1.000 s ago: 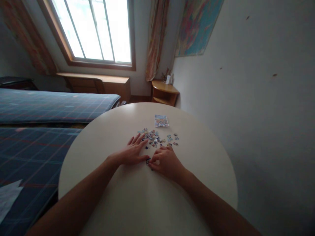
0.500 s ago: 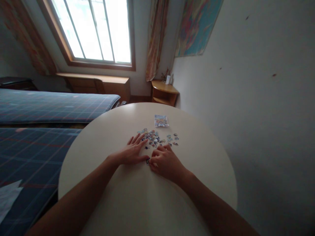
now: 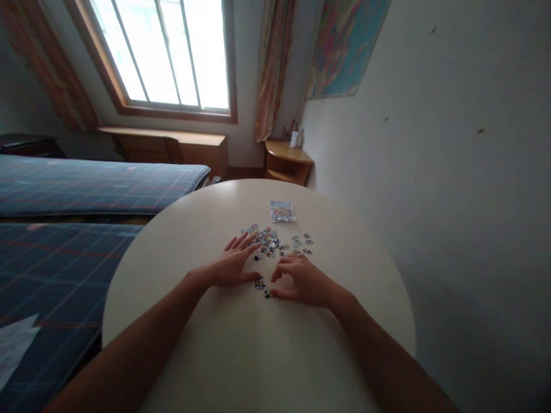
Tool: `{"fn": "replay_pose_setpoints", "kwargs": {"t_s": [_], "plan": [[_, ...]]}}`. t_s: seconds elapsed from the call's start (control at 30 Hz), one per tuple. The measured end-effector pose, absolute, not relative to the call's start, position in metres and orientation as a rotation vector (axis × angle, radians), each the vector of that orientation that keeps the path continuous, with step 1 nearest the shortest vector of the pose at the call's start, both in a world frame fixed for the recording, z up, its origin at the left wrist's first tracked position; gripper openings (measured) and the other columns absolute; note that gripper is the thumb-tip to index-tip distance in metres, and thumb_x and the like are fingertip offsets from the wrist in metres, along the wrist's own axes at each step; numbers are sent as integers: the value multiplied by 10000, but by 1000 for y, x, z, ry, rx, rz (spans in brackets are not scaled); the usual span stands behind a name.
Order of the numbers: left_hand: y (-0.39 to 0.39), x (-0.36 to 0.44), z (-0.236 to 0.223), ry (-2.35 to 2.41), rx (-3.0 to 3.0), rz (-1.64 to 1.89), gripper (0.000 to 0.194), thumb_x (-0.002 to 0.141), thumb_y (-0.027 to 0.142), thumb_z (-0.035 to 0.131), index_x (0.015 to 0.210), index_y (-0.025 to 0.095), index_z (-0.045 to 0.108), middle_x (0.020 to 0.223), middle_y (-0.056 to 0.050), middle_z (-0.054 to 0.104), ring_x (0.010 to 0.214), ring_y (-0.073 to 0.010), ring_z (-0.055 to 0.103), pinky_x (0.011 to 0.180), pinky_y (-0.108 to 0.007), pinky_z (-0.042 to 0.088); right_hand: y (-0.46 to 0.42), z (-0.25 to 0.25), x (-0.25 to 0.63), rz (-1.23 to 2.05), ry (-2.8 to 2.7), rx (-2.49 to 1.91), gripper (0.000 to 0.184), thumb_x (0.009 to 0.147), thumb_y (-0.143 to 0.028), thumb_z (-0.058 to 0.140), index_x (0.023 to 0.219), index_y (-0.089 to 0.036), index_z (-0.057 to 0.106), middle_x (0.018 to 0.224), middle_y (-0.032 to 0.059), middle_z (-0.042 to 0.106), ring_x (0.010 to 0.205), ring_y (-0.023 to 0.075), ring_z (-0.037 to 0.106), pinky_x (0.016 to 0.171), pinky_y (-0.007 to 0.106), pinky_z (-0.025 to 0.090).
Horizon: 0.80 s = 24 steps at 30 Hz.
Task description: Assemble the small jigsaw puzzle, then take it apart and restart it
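My left hand (image 3: pixel 232 265) lies on the table with its fingers spread, its thumb tip at the left edge of a small joined patch of jigsaw pieces (image 3: pixel 259 283). Just below and right of that patch is a single dark jigsaw piece (image 3: pixel 267 294). My right hand (image 3: pixel 301 280) is beside it, thumb tip close to the dark piece and index finger curved apart from the thumb, nothing between them. Beyond both hands lies a pile of loose jigsaw pieces (image 3: pixel 267 240), partly covered by my left fingers.
Several more pieces (image 3: pixel 297 242) lie right of the pile. A square picture packet (image 3: pixel 282 211) rests farther back on the round white table (image 3: pixel 344 252). A plaid mattress (image 3: pixel 86 186) stands to the left, a wall (image 3: pixel 451 189) to the right.
My right hand has drawn back to the right and opened its thumb and index finger. The patch and the dark piece now show more fully. My left hand is nearly still.
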<state>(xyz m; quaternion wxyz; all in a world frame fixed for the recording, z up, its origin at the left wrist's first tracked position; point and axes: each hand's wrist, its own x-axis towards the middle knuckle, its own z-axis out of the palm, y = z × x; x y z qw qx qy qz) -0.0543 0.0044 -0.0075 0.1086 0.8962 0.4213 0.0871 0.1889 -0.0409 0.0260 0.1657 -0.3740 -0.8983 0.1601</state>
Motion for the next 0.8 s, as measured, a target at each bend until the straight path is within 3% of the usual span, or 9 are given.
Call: {"fn": "replay_pose_setpoints", "kwargs": {"t_s": [0.13,0.4,0.7,0.8], "plan": [[3,-56,-1,1221,2595,194,791,836,526,623,1491,211,311,1626,-126,97,1488,-337,24,1193,-512,101,-39,24,192,533,-2587,-1026,271,730,-394,796,932,-237,707,963,29,679,999,204,597,973,394,295],[0,-55,3,1178,2591,196,780,813,513,658,1479,275,328,1625,-91,130,1486,-352,43,1184,-535,125,-41,21,186,559,-2606,-1029,169,770,-343,760,897,-243,708,968,29,669,1012,202,596,1038,440,257],[2,-57,-3,1144,2615,203,777,828,544,631,1486,279,314,1618,-99,160,1484,-363,24,1177,-549,124,-41,22,184,547,-2614,-1023,155,780,-325,745,886,-226,691,969,40,671,1007,209,597,997,427,294],[1,-57,3,1119,2633,258,711,841,523,620,1454,270,363,1594,-99,233,1477,-355,107,1176,-538,135,-41,21,184,541,-2606,-1018,159,780,-323,744,890,-223,689,973,39,669,1007,205,595,989,418,292]]}}
